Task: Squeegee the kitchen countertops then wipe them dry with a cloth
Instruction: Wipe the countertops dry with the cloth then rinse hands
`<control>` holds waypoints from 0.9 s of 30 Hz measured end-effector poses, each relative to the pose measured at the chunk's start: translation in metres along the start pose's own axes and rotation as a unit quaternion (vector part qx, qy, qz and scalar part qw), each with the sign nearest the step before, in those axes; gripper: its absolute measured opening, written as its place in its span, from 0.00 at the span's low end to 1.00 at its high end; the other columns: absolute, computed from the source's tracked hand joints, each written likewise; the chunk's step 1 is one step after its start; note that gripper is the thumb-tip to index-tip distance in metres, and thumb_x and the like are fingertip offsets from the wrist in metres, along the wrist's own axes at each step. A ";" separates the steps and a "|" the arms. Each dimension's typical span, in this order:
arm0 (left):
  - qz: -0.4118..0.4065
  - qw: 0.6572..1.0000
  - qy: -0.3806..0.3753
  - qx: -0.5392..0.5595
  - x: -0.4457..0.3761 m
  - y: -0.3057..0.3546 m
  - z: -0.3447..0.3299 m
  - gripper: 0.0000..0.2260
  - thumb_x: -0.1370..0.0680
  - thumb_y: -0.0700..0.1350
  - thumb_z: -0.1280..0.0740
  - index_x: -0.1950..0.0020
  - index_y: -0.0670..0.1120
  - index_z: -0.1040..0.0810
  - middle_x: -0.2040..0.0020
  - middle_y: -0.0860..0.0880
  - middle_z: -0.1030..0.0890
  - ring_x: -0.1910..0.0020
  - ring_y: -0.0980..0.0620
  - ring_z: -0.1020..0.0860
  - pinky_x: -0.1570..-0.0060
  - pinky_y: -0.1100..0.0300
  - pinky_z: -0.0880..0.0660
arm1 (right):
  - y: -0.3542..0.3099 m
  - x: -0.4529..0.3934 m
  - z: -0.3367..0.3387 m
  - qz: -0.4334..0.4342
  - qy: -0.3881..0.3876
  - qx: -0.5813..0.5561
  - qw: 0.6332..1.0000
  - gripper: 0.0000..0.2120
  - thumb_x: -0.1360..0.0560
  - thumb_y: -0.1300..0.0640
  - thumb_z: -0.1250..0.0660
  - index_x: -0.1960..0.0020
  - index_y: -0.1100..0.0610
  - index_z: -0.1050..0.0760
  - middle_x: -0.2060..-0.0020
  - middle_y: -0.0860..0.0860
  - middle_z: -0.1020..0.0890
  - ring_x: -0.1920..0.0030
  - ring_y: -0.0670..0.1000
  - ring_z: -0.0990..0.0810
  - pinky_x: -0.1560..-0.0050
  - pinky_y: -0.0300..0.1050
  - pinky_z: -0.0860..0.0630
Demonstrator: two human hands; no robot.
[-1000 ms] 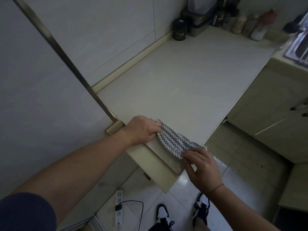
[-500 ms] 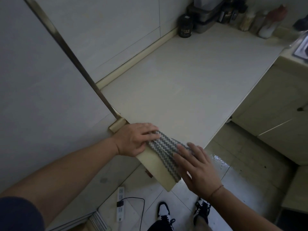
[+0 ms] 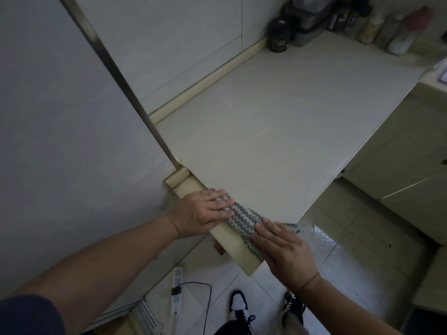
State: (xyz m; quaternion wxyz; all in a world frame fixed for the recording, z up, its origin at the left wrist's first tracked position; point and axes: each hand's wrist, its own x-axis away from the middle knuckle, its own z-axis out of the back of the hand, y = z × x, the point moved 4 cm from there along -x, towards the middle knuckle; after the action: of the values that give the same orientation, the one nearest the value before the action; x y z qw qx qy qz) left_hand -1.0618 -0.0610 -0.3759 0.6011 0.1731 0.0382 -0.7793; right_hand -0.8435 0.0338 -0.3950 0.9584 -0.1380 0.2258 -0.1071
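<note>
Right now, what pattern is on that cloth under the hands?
Grey and white zigzag stripes on the cloth, clearest in the head view.

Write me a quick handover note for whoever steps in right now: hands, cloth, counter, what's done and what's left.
Left hand: flat, fingers straight, pressing the far end of the grey zigzag cloth at the countertop's near corner.
Right hand: flat, pressing the cloth's near end, where it drapes over the edge.
Countertop: bare across the middle; jars and bottles crowd the far corner. No squeegee in view.
Done: wiping stage seems under way, cloth at the near edge.
Left: likely wipe across the rest of the counter toward the far corner.
Note: wet patch on the floor beside the corner.
</note>
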 end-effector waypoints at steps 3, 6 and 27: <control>0.002 1.000 0.003 -0.004 -0.006 0.000 0.009 0.07 0.23 0.47 0.31 0.47 0.50 0.16 0.43 0.51 0.17 0.42 0.49 0.20 0.48 0.53 0.21 | -0.001 -0.016 0.011 -0.053 0.036 -0.038 0.997 0.12 0.26 0.55 0.36 0.48 0.54 0.16 0.48 0.49 0.15 0.46 0.50 0.17 0.48 0.49 0.18; 0.045 0.998 0.054 -0.004 -0.011 -0.006 0.027 0.08 0.24 0.40 0.30 0.47 0.44 0.15 0.45 0.49 0.17 0.44 0.49 0.19 0.45 0.53 0.22 | -0.018 -0.036 0.018 -0.106 0.103 -0.066 0.987 0.11 0.25 0.56 0.36 0.49 0.55 0.16 0.50 0.50 0.15 0.50 0.49 0.16 0.49 0.43 0.21; 0.228 0.971 -0.066 -0.037 0.042 0.044 0.001 0.21 0.26 0.53 0.33 0.34 0.49 0.22 0.33 0.45 0.25 0.34 0.45 0.26 0.37 0.50 0.27 | -0.028 0.009 -0.013 0.128 -0.099 -0.005 0.987 0.20 0.23 0.54 0.39 0.33 0.57 0.25 0.33 0.53 0.25 0.29 0.53 0.31 0.29 0.57 0.38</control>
State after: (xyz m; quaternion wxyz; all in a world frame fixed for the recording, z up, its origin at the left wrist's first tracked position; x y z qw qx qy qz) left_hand -1.0291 -0.1119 -0.3813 0.7698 0.1032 -0.0132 -0.6298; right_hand -0.8454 0.0026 -0.4013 0.9811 -0.1228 0.1460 0.0316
